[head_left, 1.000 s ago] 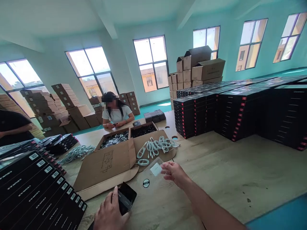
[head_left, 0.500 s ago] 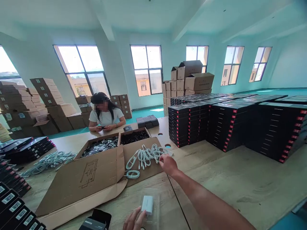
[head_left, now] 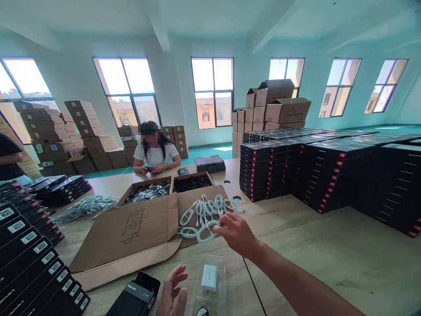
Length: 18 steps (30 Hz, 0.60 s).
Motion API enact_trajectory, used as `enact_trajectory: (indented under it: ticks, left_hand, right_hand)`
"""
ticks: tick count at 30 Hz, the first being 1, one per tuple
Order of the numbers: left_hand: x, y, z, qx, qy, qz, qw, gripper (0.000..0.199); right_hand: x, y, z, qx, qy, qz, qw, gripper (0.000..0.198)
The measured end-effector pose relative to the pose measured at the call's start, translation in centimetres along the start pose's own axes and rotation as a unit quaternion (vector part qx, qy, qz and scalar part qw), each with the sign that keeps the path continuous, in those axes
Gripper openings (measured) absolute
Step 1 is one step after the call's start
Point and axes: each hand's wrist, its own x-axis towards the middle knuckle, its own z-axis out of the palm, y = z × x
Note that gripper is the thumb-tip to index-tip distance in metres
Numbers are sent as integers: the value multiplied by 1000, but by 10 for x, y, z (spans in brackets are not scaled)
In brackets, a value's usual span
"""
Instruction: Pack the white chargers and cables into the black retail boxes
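My right hand (head_left: 237, 235) is closed on a coiled white cable (head_left: 206, 237), whose loop hangs to the left of my fingers. Behind it, several more white cables (head_left: 205, 210) lie on a cardboard flap. My left hand (head_left: 173, 292) is raised with fingers apart and nothing in it. Just right of it, a white charger (head_left: 209, 277) with metal prongs lies in a clear plastic tray (head_left: 222, 281). A small round dark item (head_left: 202, 311) shows at the bottom edge, partly cut off. To the left of my left hand is an open black box (head_left: 134, 296).
Two open cartons of small dark parts (head_left: 192, 183) and silvery pieces (head_left: 148, 193) stand beyond the cardboard flap (head_left: 131, 232). Black boxes are stacked right (head_left: 315, 175) and left (head_left: 36, 259). Across the table sits a co-worker (head_left: 156, 153) holding something small.
My right hand has drawn a coiled cable nearer from the bunch. My left hand has lifted off the charger and moved left. The view has turned slightly left.
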Motion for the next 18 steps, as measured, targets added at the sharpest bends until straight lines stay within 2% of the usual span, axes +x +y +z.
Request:
enact_trajectory:
  ticks: [2, 3, 4, 5, 6, 7, 8, 10, 11, 13, 15, 16, 18]
  left_hand:
    - [9, 33, 4, -105, -84, -142, 981, 64]
    - [13, 47, 7, -121, -117, -184, 968, 64]
    - [15, 57, 10, -136, -127, -200, 962, 64]
    - [16, 65, 13, -148, -125, -208, 959, 62]
    - [15, 70, 16, -160, -108, -210, 959, 61]
    - [13, 73, 18, -177, -86, -211, 957, 60]
    - [10, 74, 21, -194, -67, -217, 954, 60]
    - [1, 74, 27, -217, -59, -230, 947, 60]
    - [-4, 74, 30, -216, -73, -228, 947, 59]
    - [-14, 75, 34, -197, -122, -209, 950, 55]
    - [-22, 77, 35, -201, -168, -204, 943, 47]
    - [-25, 78, 33, -218, -186, -218, 933, 47]
    - [-28, 80, 29, -259, -222, -274, 899, 50]
  right_hand:
    - [-3, -33, -12, 13, 42, -115, 992, 20]
    - [-5, -48, -16, 40, 63, -139, 987, 21]
    - [-8, -61, -19, 88, 86, -129, 984, 23]
    - [-12, -73, -19, 156, 110, -83, 978, 24]
    - [-17, -83, -19, 236, 133, -6, 963, 22]
    - [-22, -92, -17, 320, 150, 90, 931, 20]
    - [-26, -99, -15, 394, 158, 190, 885, 20]
    - [-32, -110, -11, 510, 146, 338, 778, 40]
    - [-33, -114, -10, 557, 127, 375, 730, 52]
    - [-30, -116, -11, 640, 75, 402, 651, 63]
    - [-25, -114, -16, 686, 29, 400, 607, 65]
    - [-22, -112, -19, 697, 8, 392, 601, 66]
    - [-17, -107, -27, 712, -48, 352, 606, 65]
